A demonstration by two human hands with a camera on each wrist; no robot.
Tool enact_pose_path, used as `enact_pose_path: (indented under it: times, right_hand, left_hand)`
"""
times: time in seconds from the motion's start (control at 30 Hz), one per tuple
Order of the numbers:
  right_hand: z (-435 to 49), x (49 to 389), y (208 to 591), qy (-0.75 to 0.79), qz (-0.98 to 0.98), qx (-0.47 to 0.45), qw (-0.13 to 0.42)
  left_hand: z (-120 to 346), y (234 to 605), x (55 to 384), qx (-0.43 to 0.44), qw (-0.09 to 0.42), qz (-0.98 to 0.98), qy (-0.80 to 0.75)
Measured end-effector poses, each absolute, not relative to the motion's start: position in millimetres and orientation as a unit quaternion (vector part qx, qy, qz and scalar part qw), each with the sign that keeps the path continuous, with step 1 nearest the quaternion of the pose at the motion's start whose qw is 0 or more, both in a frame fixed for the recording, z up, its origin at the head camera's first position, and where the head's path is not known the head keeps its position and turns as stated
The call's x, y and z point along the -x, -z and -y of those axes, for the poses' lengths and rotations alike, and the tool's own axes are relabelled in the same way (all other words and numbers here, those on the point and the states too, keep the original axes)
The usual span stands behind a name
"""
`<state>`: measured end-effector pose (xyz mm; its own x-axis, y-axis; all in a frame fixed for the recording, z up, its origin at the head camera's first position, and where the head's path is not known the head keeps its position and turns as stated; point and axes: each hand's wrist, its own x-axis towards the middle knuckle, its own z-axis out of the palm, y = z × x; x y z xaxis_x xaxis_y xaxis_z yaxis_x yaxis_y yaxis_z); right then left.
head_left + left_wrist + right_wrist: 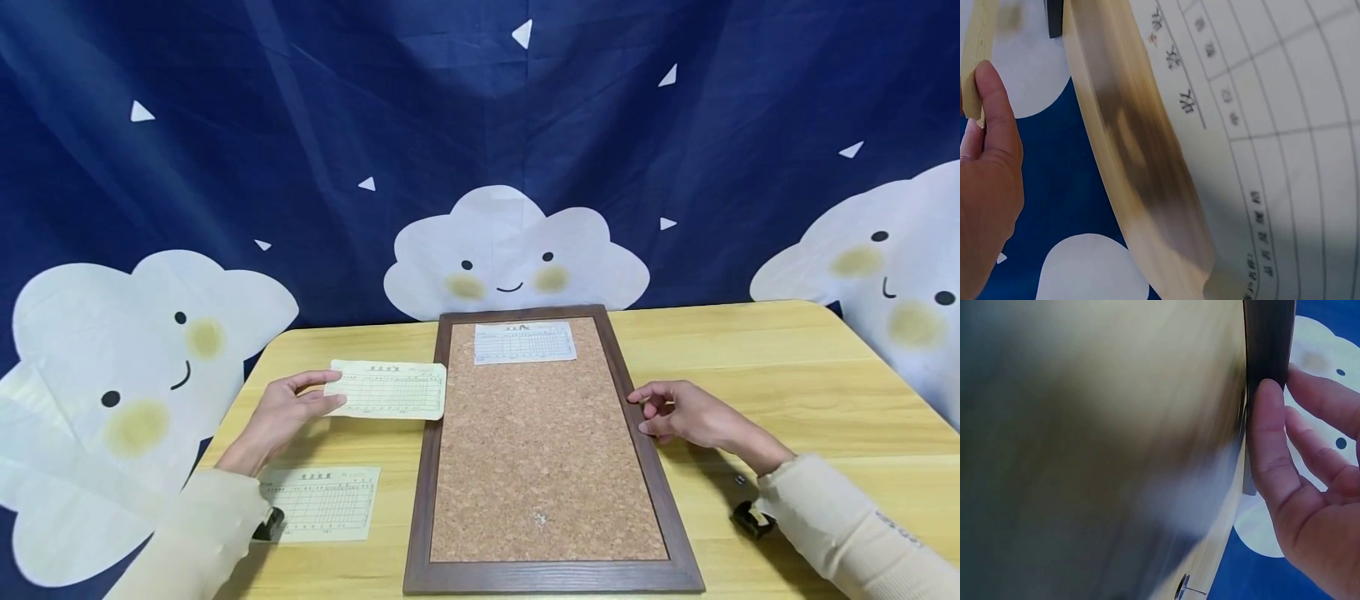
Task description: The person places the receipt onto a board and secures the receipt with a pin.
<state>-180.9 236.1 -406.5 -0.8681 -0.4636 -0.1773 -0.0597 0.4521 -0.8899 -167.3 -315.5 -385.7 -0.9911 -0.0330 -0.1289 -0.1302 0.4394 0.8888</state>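
Note:
My left hand point(281, 411) pinches a pale yellow receipt form point(390, 390) by its left end, thumb on one face and fingers on the other. The form's right end overlaps the left frame edge of a cork board point(543, 450) in the head view. My right hand point(690, 414) holds the board's right frame edge between thumb and fingertips. In the right wrist view, the thumb point(1269, 434) lies along the dark frame point(1269, 340). A white receipt form point(525, 343) lies at the top of the cork. Another form point(322, 504) rests on the table under my left forearm.
The board lies on a light wooden table point(787, 358). A small whitish clump point(540, 521) sits low on the cork. Close to my right wrist is a small pin point(740, 479) on the table. Behind the table hangs a dark blue cloth point(450, 108) with smiling clouds.

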Motion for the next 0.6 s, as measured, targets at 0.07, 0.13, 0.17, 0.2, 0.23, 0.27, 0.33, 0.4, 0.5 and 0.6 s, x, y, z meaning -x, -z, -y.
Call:
enact_pose_path:
  times: [0.07,0.13,0.17,0.2,0.23,0.27,0.33,0.4,0.5,0.6]
  right_hand:
    - [-236.0,181.6,406.2,0.499,-0.827,0.159,0.205]
    - [-236.0,182.5,405.8,0.497,-0.828,0.162,0.205]
    - [-235.9,183.0,405.3,0.496,-0.828,0.162,0.205]
    - [-235.6,183.6,404.6,0.497,-0.828,0.162,0.205]
    - [-235.1,184.1,403.7,0.497,-0.828,0.161,0.204]
    - [-234.4,184.6,402.6,0.499,-0.827,0.159,0.203]
    - [-232.8,185.5,400.3,0.499,-0.828,0.156,0.201]
    - [-230.3,186.2,397.9,0.500,-0.829,0.153,0.198]
    - [-226.1,187.2,395.6,0.494,-0.833,0.155,0.196]
    - [-222.6,188.0,395.1,0.488,-0.836,0.161,0.194]
  left_hand:
    - [314.2,384.3,167.1,0.049,0.048,-0.846,-0.528]
    - [313.5,383.6,167.3,0.050,0.050,-0.846,-0.529]
    - [313.1,383.4,167.6,0.050,0.050,-0.846,-0.529]
    - [312.8,383.4,167.8,0.051,0.050,-0.846,-0.529]
    - [312.3,383.4,167.9,0.052,0.048,-0.845,-0.531]
    - [311.9,383.5,168.0,0.053,0.046,-0.844,-0.532]
    - [310.8,383.8,168.0,0.055,0.040,-0.842,-0.536]
    - [309.4,384.3,168.0,0.057,0.032,-0.837,-0.543]
    - [306.8,384.8,167.5,0.057,0.024,-0.830,-0.555]
    - [304.6,384.9,166.3,0.055,0.020,-0.824,-0.563]
